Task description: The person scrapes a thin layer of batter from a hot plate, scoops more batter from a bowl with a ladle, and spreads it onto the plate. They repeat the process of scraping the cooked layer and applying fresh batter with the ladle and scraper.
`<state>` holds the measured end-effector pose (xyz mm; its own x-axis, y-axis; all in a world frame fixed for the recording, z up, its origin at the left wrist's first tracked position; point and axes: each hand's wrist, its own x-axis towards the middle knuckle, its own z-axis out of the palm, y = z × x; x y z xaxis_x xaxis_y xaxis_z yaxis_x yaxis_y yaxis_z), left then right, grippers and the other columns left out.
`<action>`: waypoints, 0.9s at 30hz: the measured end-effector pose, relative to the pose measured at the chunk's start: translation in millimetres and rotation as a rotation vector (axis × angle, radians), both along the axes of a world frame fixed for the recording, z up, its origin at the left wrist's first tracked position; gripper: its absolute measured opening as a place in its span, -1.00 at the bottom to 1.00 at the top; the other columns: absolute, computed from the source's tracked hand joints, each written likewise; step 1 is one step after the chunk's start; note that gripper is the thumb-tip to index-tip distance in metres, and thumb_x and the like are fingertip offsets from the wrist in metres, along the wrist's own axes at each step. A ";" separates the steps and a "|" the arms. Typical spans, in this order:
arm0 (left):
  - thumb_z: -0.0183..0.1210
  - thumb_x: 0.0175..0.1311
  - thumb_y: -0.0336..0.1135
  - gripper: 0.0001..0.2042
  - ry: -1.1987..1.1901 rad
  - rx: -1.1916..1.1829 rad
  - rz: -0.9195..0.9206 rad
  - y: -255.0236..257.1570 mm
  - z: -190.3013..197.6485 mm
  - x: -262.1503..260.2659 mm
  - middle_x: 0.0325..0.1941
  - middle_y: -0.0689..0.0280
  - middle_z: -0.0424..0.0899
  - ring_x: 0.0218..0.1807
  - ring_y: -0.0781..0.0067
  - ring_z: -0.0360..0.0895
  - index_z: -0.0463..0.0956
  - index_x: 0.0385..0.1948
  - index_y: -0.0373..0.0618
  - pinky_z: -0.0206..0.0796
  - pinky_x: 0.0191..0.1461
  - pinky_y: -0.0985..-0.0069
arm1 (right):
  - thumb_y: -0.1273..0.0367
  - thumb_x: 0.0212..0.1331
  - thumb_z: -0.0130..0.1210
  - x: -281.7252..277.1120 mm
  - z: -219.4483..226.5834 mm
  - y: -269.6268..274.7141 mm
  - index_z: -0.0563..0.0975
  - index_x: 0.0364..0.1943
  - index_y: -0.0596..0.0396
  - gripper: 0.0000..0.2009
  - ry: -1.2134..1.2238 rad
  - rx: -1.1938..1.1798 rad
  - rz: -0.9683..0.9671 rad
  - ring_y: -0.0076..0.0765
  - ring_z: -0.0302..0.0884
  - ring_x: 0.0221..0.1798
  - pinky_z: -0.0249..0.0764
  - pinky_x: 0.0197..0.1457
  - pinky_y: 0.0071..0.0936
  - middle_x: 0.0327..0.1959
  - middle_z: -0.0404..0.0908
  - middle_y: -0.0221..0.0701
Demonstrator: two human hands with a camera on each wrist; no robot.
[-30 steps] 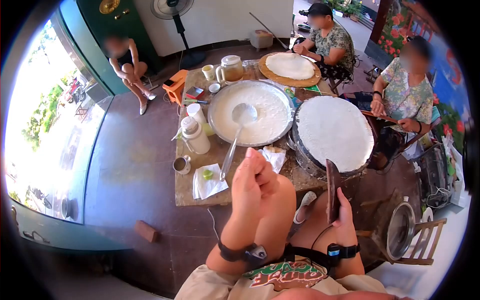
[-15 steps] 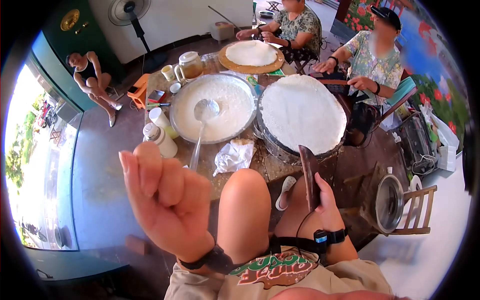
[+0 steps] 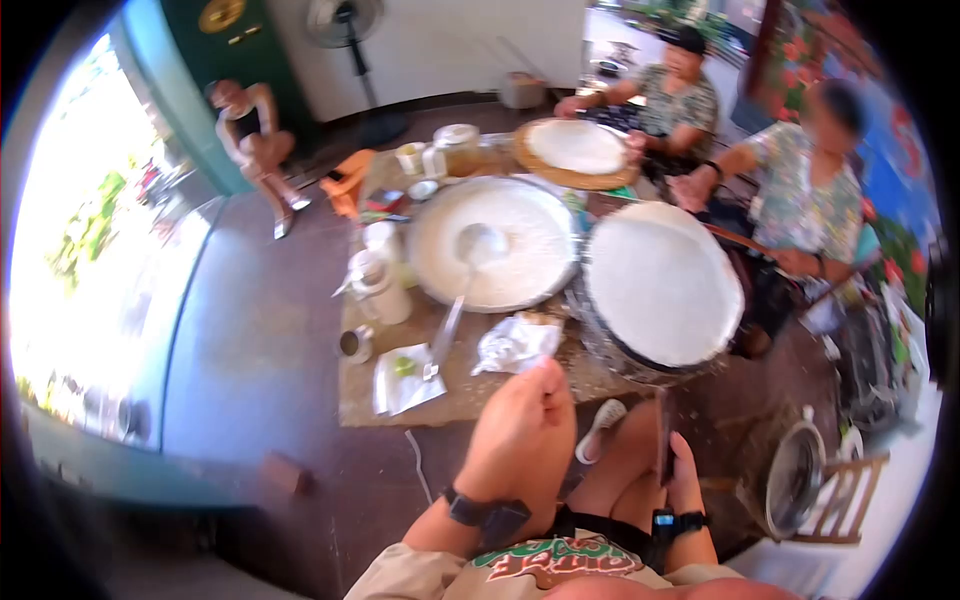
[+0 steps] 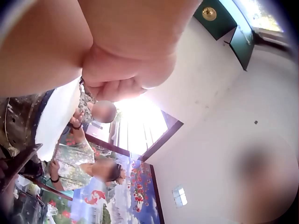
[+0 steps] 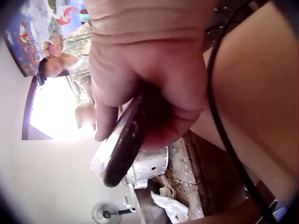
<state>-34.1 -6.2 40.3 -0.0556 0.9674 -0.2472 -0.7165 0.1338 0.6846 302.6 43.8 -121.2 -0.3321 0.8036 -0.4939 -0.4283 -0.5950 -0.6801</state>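
Observation:
My left hand (image 3: 525, 425) is raised over my lap near the table's front edge, its fingers curled towards the palm. In the left wrist view the curled fingers (image 4: 117, 88) show nothing between them. Over my right thigh, my right hand (image 3: 685, 475) grips a dark, flat wooden scraper (image 3: 664, 440), its blade pointing up. In the right wrist view the scraper (image 5: 124, 151) sticks out between thumb and fingers. Just beyond it stands a round griddle (image 3: 645, 372) covered by a white batter sheet (image 3: 660, 285). A ladle (image 3: 455, 315) rests in a wide basin (image 3: 415, 245) of pale batter.
On the wooden table (image 3: 400, 415) stand a white flask (image 3: 382, 290), a metal cup (image 3: 355, 345), crumpled paper (image 3: 518, 343) and a jug (image 3: 458, 148). A round board (image 3: 522, 165) carries another white sheet. Two people sit across and right; another sits far left. A wooden chair (image 3: 850, 500) stands right.
The left hand rose close to the head camera half a second ago and is now lower and farther off. The right hand keeps its grip on the scraper. The head view swung and returned.

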 end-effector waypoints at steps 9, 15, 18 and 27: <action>-0.23 0.43 -0.13 -0.69 -0.304 0.189 -0.069 -1.5 -3.2 -7.8 -0.65 0.50 0.06 -0.59 0.66 -0.03 0.14 -0.54 -0.03 -0.16 -0.55 0.69 | 0.16 0.11 0.11 -37.8 29.3 -8.9 0.47 -0.20 0.07 -0.69 -0.092 0.230 0.026 -0.49 0.49 -0.54 0.42 -0.55 -0.59 -0.47 0.54 -0.47; -0.21 0.40 -0.03 -0.65 -0.137 0.314 0.135 5.7 59.4 -26.2 -0.74 0.53 -0.01 -0.72 0.68 -0.11 0.14 -0.59 0.05 -0.26 -0.65 0.62 | 0.16 0.09 0.12 -26.1 11.5 -7.1 0.47 -0.19 0.11 -0.66 -0.207 0.189 0.109 -0.49 0.49 -0.54 0.43 -0.54 -0.58 -0.47 0.54 -0.46; -0.22 0.40 -0.02 -0.65 -0.143 0.416 0.175 0.5 104.5 -37.9 -0.74 0.52 -0.02 -0.73 0.70 -0.14 0.15 -0.57 0.03 -0.29 -0.66 0.63 | 0.18 0.10 0.12 -18.5 8.2 -5.0 0.47 -0.16 0.12 -0.66 -0.177 0.169 0.171 -0.48 0.52 -0.44 0.46 -0.41 -0.57 -0.41 0.56 -0.44; -0.26 0.41 -0.02 -0.63 -0.093 0.572 0.016 4.1 121.2 -17.3 -0.76 0.53 0.01 -0.74 0.71 -0.15 0.16 -0.58 0.00 -0.29 -0.68 0.64 | 0.22 0.13 0.11 -26.0 22.9 -8.3 0.43 -0.01 0.19 -0.59 -0.218 0.191 0.115 -0.44 0.50 -0.16 0.42 -0.11 -0.53 -0.19 0.55 -0.42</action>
<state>-51.4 -2.1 161.5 -0.0745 0.9478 0.3100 -0.7762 -0.2503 0.5787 276.7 35.5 -98.4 -0.3288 0.8521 -0.4072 -0.1974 -0.4837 -0.8527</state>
